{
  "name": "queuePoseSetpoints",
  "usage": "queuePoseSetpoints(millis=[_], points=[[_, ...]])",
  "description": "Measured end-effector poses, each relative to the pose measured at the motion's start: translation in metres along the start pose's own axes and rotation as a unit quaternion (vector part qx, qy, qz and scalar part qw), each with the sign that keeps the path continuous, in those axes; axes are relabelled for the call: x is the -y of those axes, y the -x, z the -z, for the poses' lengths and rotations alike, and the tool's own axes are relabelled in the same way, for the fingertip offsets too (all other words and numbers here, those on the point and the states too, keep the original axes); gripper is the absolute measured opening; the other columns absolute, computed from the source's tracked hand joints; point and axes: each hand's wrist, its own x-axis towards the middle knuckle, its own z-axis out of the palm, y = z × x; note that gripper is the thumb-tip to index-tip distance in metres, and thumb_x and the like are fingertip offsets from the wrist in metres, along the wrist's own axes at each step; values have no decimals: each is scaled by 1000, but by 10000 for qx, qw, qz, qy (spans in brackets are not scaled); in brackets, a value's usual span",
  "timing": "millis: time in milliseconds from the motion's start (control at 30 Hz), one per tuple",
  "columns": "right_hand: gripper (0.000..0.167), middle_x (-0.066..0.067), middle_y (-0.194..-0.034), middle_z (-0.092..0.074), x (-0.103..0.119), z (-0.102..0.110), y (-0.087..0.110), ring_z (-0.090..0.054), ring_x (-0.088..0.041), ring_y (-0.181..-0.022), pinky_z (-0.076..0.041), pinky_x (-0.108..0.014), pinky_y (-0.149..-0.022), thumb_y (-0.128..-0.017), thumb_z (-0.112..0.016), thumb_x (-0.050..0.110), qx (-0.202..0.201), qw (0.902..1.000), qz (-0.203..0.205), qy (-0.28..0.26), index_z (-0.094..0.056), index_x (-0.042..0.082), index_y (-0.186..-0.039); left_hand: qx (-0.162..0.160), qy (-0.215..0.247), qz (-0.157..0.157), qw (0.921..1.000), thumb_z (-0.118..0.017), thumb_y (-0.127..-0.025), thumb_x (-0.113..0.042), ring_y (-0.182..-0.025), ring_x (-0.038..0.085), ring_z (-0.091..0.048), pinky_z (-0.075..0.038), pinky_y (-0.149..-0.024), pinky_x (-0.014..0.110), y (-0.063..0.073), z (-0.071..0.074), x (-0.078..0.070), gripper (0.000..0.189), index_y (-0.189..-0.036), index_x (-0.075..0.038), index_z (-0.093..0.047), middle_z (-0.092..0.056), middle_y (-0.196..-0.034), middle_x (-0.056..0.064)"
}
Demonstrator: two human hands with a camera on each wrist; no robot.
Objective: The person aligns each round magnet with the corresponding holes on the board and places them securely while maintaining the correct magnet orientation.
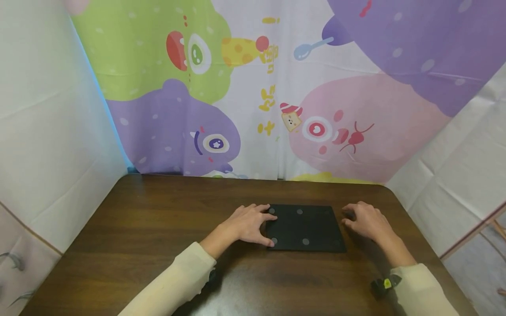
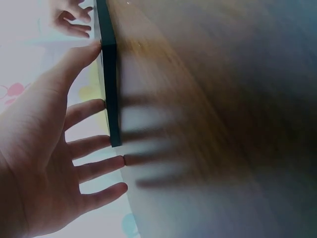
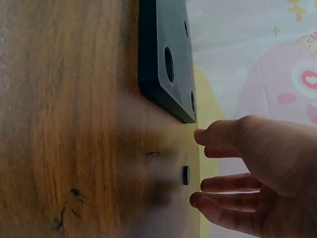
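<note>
A flat black rectangular board [image 1: 306,228] lies on the table, with several round grey spots along its left and middle parts. My left hand [image 1: 250,224] touches the board's left end, thumb at the near corner and spread fingers toward the far corner. Two dark round holes [image 3: 169,64] show at the board's right end in the right wrist view. Just right of the board, apart from it, hovers my right hand [image 1: 365,219], fingers loosely bent around nothing. A small dark disc [image 3: 186,175] is on the table by its fingertips; in the head view I cannot see it.
The brown wooden table [image 1: 158,245] runs up to a cartoon-printed curtain [image 1: 253,87] at the back. White sheets [image 1: 43,109] hang at both sides. A dark strap with a yellow-green piece [image 1: 386,284] is on the right wrist.
</note>
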Motion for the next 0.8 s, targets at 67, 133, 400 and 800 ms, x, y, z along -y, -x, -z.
queuePoseSetpoints(millis=[67,133,400,800], points=[[43,-30,-134,-74,0,1,-1,-75,-54,-113,-62,-65,-84,-100,-83,24,2,10000,-20,0,-77,3,-137,5,-20,2,10000,-83,-89,-73,-159,37,-56,-52,-122,58,0,0,0,83,-162,-37,-63,-46,-181,5],[43,-30,-135,-74,-1,1,-2,-75,-52,-112,-62,-63,-82,-100,-83,23,19,10000,-37,-13,-77,2,-137,8,-19,5,10000,-83,-89,-73,-159,37,-56,-54,-120,57,1,0,-1,84,-162,-36,-63,-45,-182,6],[43,-31,-134,-74,-2,-3,-4,-76,-51,-110,-62,-62,-80,-99,-84,21,58,10000,-31,-1,-77,2,-138,44,47,22,10000,-83,-89,-73,-159,37,-55,-58,-116,54,1,0,-2,85,-162,-36,-62,-44,-182,6],[35,-27,-132,-75,-2,-4,-7,-73,-57,-120,-61,-72,-91,-99,-82,15,53,9999,-1,112,-80,5,-132,155,212,58,9996,-86,-89,-70,-162,38,-50,-53,-122,62,-1,2,-2,85,-163,-35,-61,-43,-183,7]])
